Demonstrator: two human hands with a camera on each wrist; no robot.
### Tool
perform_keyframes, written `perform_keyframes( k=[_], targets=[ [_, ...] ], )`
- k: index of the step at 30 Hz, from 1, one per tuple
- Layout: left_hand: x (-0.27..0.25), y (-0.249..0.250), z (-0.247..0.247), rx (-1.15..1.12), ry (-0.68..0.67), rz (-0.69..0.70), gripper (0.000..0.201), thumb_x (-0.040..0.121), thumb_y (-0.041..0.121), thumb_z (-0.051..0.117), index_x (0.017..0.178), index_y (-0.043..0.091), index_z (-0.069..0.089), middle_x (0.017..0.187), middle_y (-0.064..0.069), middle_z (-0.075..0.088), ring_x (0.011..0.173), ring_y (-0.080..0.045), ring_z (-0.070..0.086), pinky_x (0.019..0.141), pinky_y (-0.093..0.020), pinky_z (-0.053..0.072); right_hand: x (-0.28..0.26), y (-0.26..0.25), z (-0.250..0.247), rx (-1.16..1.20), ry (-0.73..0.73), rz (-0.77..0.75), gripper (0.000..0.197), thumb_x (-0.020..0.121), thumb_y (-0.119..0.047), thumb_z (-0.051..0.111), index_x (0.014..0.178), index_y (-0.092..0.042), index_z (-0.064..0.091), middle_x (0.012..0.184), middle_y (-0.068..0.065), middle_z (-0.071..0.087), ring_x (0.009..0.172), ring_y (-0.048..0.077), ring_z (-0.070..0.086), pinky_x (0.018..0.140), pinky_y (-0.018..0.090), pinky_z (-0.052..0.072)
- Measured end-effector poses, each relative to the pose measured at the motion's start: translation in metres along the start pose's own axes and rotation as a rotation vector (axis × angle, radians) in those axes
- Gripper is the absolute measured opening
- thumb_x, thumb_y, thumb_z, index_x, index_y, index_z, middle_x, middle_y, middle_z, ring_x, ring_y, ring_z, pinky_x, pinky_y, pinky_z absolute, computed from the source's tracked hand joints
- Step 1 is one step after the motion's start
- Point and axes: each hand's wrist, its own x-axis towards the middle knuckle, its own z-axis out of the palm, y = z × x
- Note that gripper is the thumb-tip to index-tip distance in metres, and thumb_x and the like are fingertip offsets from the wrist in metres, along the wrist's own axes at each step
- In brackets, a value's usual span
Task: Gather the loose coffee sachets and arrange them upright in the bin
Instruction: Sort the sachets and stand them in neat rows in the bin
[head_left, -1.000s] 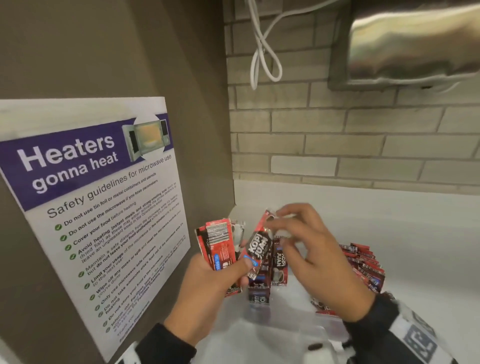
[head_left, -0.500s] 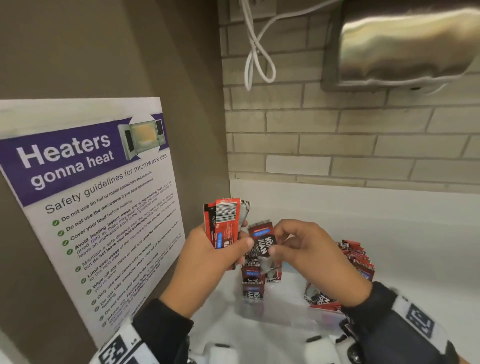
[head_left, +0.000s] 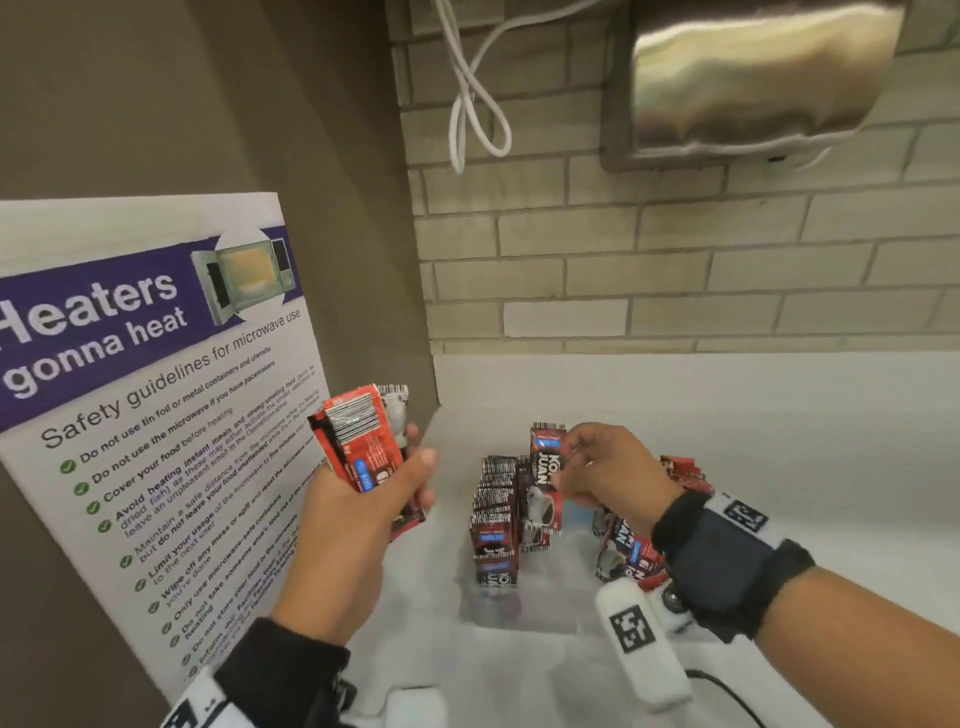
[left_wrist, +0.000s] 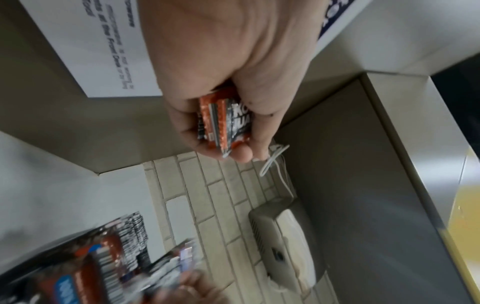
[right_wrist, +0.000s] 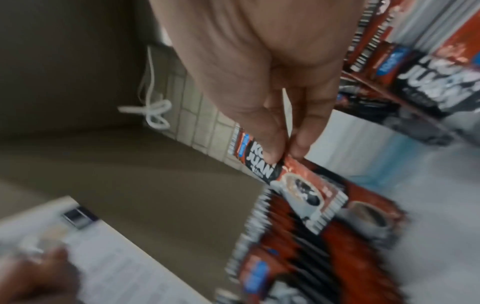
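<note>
My left hand (head_left: 384, 493) grips a small stack of red coffee sachets (head_left: 363, 441), held up at the left near the poster; the same stack (left_wrist: 224, 123) shows in the left wrist view. My right hand (head_left: 587, 467) pinches a single red and black sachet (head_left: 545, 483) by its upper part, upright, at the back of a row of standing sachets (head_left: 493, 519) in a clear bin (head_left: 519, 618). The pinched sachet (right_wrist: 291, 181) hangs over that row in the right wrist view. More sachets (head_left: 680, 473) stand at the right, partly hidden by my right wrist.
A microwave safety poster (head_left: 156, 415) leans on the brown wall at the left. A brick wall (head_left: 675, 270) with a steel dispenser (head_left: 753, 78) and a white cord (head_left: 472, 104) rises behind the white counter (head_left: 779, 441).
My hands have drawn apart: the left stayed raised with its stack at the left, and the right carried one sachet right and down to the row in the bin.
</note>
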Motion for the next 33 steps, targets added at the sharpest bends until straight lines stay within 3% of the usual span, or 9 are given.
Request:
perform_keyframes(
  k=[5,13,16,19,21,23,26,29,33],
  targets=[
    [0.000,0.003,-0.007,-0.022,0.007,0.063,0.026,0.080,-0.002,0.064,0.083,0.024,0.064,0.069,0.010,0.068,0.051,-0.008,0.057,0.051,-0.020,0.052,0.019,0.014,0.018,-0.221,-0.063,0.104,0.025,0.076,0.010,0.066,0.067,-0.009,0.052,0.063,0.009,0.060,0.058,0.021,0.065,0.065,0.035,0.060],
    [-0.002,-0.002,-0.005,-0.083,-0.040,0.018,0.021,0.076,0.005,0.067,0.089,0.021,0.064,0.073,0.007,0.067,0.053,-0.010,0.058,0.052,-0.021,0.052,0.029,0.016,0.035,-0.320,-0.062,0.207,0.023,0.076,0.003,0.072,0.066,-0.008,0.054,0.082,0.017,0.071,0.081,0.030,0.072,0.076,0.044,0.058],
    [-0.001,-0.006,-0.004,-0.106,-0.061,-0.031,0.027,0.070,0.027,0.073,0.093,0.016,0.064,0.070,-0.001,0.063,0.051,-0.010,0.058,0.049,-0.021,0.051,0.027,0.016,0.035,-0.380,-0.072,0.212,0.023,0.075,-0.001,0.073,0.066,-0.007,0.053,0.089,0.023,0.072,0.084,0.030,0.072,0.079,0.045,0.058],
    [-0.001,-0.013,-0.004,-0.124,-0.077,-0.058,0.078,0.043,0.070,0.079,0.095,0.013,0.064,0.065,-0.002,0.061,0.049,-0.012,0.057,0.047,-0.021,0.049,0.025,0.016,0.032,-0.379,-0.068,0.203,0.031,0.074,0.003,0.072,0.064,-0.010,0.045,0.092,0.024,0.070,0.084,0.033,0.071,0.080,0.048,0.057],
    [-0.003,-0.015,-0.002,-0.171,-0.084,-0.099,0.090,0.038,0.078,0.073,0.095,0.010,0.063,0.063,-0.003,0.060,0.048,-0.013,0.056,0.046,-0.022,0.049,0.022,0.015,0.031,-0.425,-0.084,0.195,0.032,0.074,0.003,0.071,0.063,-0.010,0.044,0.087,0.021,0.068,0.080,0.031,0.069,0.081,0.048,0.056],
    [-0.005,-0.016,0.000,-0.202,-0.093,-0.144,0.078,0.055,0.078,0.061,0.093,0.010,0.064,0.063,-0.005,0.061,0.047,-0.013,0.056,0.044,-0.023,0.048,0.020,0.014,0.029,-0.483,-0.104,0.175,0.031,0.076,0.001,0.069,0.065,-0.011,0.042,0.081,0.014,0.061,0.075,0.025,0.063,0.080,0.043,0.057],
    [-0.005,-0.014,0.003,-0.192,-0.113,-0.231,0.063,0.074,0.063,0.040,0.093,0.008,0.065,0.063,-0.008,0.061,0.046,-0.015,0.055,0.041,-0.024,0.046,0.018,0.004,0.020,-0.438,-0.046,0.094,0.020,0.083,-0.005,0.062,0.081,-0.010,0.043,0.083,0.008,0.053,0.071,0.023,0.058,0.057,0.031,0.051],
    [-0.004,-0.014,0.005,-0.086,-0.157,-0.294,0.066,0.074,0.060,0.045,0.102,0.003,0.062,0.063,-0.009,0.062,0.047,-0.017,0.056,0.043,-0.026,0.046,0.006,-0.024,0.012,-0.199,0.074,-0.094,0.012,0.088,-0.015,0.060,0.090,-0.010,0.050,0.080,0.006,0.056,0.068,0.020,0.058,0.064,0.033,0.050],
    [-0.011,-0.018,0.007,0.013,-0.204,-0.316,0.047,0.078,0.054,0.048,0.097,0.012,0.059,0.059,-0.001,0.063,0.047,-0.014,0.057,0.044,-0.025,0.045,-0.028,-0.055,0.020,0.205,-0.201,-0.109,0.026,0.090,-0.026,0.059,0.100,-0.003,0.056,0.081,0.010,0.063,0.057,0.014,0.056,0.054,0.022,0.047]
  ],
)
